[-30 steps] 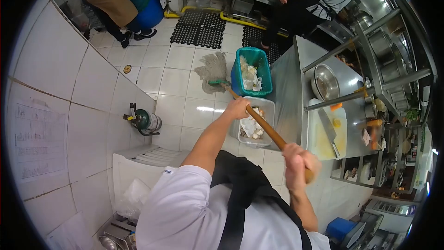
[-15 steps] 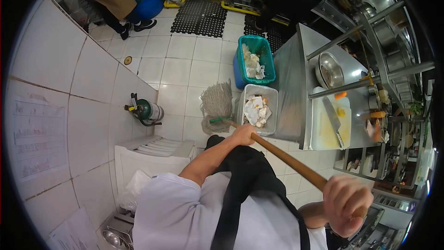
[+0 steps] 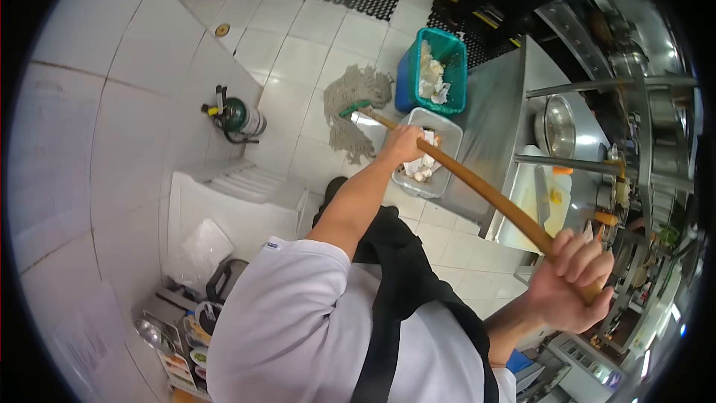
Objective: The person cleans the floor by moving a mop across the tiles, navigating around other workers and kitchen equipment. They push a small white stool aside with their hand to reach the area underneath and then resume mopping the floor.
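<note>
A string mop lies across the view, its grey mop head (image 3: pixel 362 89) spread in a curve on the tiled floor. A green clamp joins it to the long wooden mop handle (image 3: pixel 488 194). My left hand (image 3: pixel 405 143) is wrapped round the lower part of this handle, above the light grey waste bin (image 3: pixel 447 133). Near the handle's top end, my right hand (image 3: pixel 574 280) grips it with fingers curled over the wood. The grey bin, holding paper and food scraps, stands close beside the mop.
A teal-lined bin (image 3: pixel 459 78) stands behind the grey one. Right of both is a steel counter (image 3: pixel 488 134) with a bowl, cutting board and knife. A fire extinguisher (image 3: pixel 237 118) and white folded chair (image 3: pixel 231 194) are by the left wall. Two people stand farther off.
The mop head has swung and fanned out into a curve, farther from my feet. My left arm reaches farther forward. The whole view has shifted and tilted.
</note>
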